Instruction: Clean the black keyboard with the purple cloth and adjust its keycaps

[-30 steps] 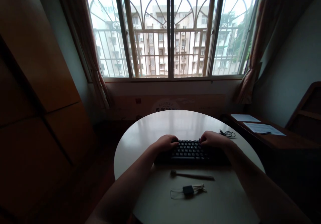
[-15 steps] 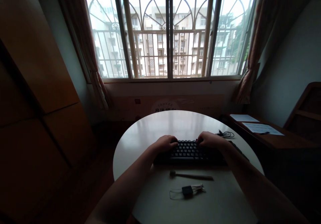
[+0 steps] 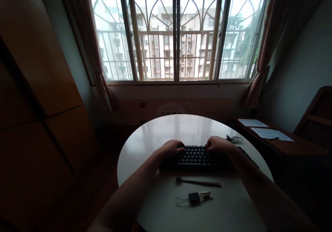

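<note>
A black keyboard [image 3: 195,157] lies on the round white table [image 3: 145,131]. My left hand [image 3: 171,148] is closed on its left back part, thumb over the keys and the other fingers largely hidden. Over the back row, right of the middle, my right hand [image 3: 217,144] has its fingers pressed together at the keys; whatever is between them is too small to tell. In front of the keyboard lies a brush [image 3: 199,182] with a long thin handle. Closer to me is a small dark block [image 3: 194,198] with wire loops and pale prongs.
A coiled black cable [image 3: 234,139] rests behind my right wrist. To the right, a brown desk [image 3: 285,147] holds paper sheets [image 3: 271,134] and a dark pen. A chair back stands at the far right, wooden cabinets at the left, and a barred window ahead.
My right hand has shifted slightly to the right along the back row of keys. My left hand stays in place on the keyboard.
</note>
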### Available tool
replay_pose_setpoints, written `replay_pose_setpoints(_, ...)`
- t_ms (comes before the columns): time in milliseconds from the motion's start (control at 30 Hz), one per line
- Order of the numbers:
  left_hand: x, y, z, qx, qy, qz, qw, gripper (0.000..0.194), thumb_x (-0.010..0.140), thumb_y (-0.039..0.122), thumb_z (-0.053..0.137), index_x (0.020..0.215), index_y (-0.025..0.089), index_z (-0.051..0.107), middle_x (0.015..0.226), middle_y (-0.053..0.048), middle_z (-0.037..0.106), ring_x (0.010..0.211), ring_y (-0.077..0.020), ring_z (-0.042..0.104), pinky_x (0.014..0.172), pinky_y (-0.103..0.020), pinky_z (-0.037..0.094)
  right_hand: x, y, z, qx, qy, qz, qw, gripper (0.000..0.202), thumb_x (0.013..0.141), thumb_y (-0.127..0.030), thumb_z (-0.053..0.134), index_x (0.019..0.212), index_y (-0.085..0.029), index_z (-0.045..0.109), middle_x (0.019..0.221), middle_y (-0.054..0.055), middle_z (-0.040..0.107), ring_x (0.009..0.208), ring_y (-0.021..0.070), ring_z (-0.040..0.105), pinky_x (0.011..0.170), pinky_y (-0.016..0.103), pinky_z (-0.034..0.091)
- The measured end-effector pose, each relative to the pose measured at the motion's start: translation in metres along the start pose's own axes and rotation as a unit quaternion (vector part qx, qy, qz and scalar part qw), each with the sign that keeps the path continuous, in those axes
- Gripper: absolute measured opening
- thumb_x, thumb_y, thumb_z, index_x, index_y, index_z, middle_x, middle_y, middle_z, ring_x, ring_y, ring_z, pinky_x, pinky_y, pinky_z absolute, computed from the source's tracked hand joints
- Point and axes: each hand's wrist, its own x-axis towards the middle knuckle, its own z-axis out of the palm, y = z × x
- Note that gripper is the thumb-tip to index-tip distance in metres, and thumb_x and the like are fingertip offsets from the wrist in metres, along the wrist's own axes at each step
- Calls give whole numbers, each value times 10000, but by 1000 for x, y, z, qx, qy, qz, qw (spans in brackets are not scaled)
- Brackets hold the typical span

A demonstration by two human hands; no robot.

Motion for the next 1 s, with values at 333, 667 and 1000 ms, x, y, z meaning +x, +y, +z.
replay_pose_setpoints(333, 0, -2, 1, -5, 1, -1, 1000, 360, 881, 464, 513, 1143, 265, 659, 1149, -29, 672, 1038, -233, 607, 862, -296, 464, 1, 7, 0, 31, -11, -54, 998, 237, 690, -232, 652, 881, -189, 786, 845, 41, 763, 772, 201, 682, 679, 240, 471)
replay_pose_setpoints(667, -2, 1, -1, -10, 3, -3, 1000, 344, 879, 445, 522, 1137, 269, 666, 1148, -28, 673, 1038, -231, 607, 856, -296, 466, 0, 3, 2, 39, -11, -66, 997, 272, 674, -183, 637, 902, -196, 786, 890, 34, 765, 799, 198, 683, 720, 237, 478)
replay_pose_setpoints(1000, -2, 3, -1, -3, 3, -6, 1000, 333, 882, 426, 526, 1137, 264, 668, 1148, -28, 678, 1037, -231, 610, 857, -295, 466, -3, 0, 1, -2, 6, -23, 1000, 217, 688, -245, 648, 845, -174, 780, 810, 56, 752, 729, 190, 668, 617, 238, 442)
